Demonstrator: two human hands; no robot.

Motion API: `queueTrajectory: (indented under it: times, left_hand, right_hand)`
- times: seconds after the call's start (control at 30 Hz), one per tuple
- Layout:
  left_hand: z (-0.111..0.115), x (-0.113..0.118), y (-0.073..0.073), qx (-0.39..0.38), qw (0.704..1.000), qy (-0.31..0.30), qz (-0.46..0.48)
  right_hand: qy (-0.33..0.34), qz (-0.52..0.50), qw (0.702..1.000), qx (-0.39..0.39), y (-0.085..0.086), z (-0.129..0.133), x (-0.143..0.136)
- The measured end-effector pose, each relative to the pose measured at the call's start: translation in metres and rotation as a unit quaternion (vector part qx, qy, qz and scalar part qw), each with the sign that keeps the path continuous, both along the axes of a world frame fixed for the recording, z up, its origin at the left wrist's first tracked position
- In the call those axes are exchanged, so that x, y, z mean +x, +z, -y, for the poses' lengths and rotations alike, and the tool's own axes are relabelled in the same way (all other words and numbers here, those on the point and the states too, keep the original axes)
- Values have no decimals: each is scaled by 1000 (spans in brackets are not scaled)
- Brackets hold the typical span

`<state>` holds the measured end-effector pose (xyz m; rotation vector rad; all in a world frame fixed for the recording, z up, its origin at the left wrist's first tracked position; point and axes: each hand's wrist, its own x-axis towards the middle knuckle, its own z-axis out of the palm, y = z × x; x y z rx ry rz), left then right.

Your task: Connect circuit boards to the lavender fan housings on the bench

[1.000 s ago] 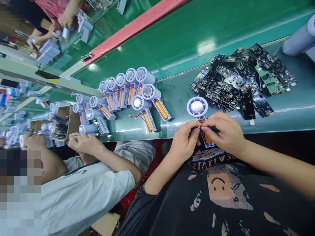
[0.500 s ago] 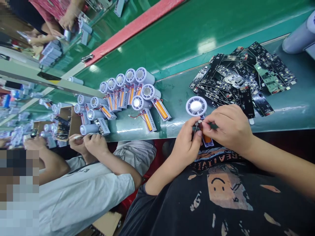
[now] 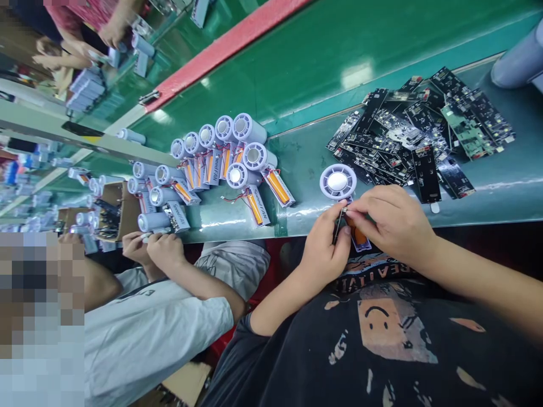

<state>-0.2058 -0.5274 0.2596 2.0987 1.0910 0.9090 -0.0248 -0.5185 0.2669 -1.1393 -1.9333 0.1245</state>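
Note:
My left hand point(image 3: 326, 243) is closed on a thin dark circuit board point(image 3: 339, 222), held edge-on. My right hand point(image 3: 388, 217) pinches a small white connector point(image 3: 344, 210) at the upper end of that board. Just beyond my fingertips lies a handheld fan point(image 3: 338, 181) with a pale purple round head. Its open handle with an orange battery point(image 3: 360, 238) shows below my hands and sticks out past the table edge. My right fingers cover part of the handle, and the wire at the connector is too small to make out.
A heap of black circuit boards point(image 3: 403, 135) lies beyond my right hand. Several fans with orange batteries point(image 3: 254, 206) stand to the left. A co-worker's hands point(image 3: 165, 251) work farther left, near a cardboard box point(image 3: 123, 209). A red rail point(image 3: 229, 51) crosses the green bench.
Both hands stay nearly in place at the board and connector. The fan's handle shows slightly more to the right under my hands. The co-worker's hands have shifted slightly.

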Motion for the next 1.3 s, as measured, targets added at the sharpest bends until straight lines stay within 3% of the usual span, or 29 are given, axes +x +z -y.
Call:
queueTrajectory:
  times: [0.17,0.3,0.43,0.53,0.67,0.83,1.07,1.3]
  left_hand:
    - [0,-7,-1,-189,974,5,128]
    - [-4,-14,3,-229,958,8,170]
    - [-8,-17,5,-214,965,-2,152]
    - [-10,-17,5,-203,969,-4,142]
    - [-11,-16,5,-203,970,2,130]
    - [-11,-13,4,-191,973,0,128]
    - [-14,-11,-2,-140,984,-7,109]
    - [-17,-8,19,-23,999,-12,-35]
  right_hand:
    - [-3,-76,997,-4,1,-3,19]
    - [7,-13,998,-66,-3,-8,30]
    - [-7,48,997,-66,-6,-6,28]
    - [-42,56,997,-17,-2,0,24]
    - [-25,46,996,71,8,6,17]
    - [-39,160,985,48,8,3,10]
    - [-12,115,988,105,2,4,14]
    - [-13,122,986,114,2,5,13]
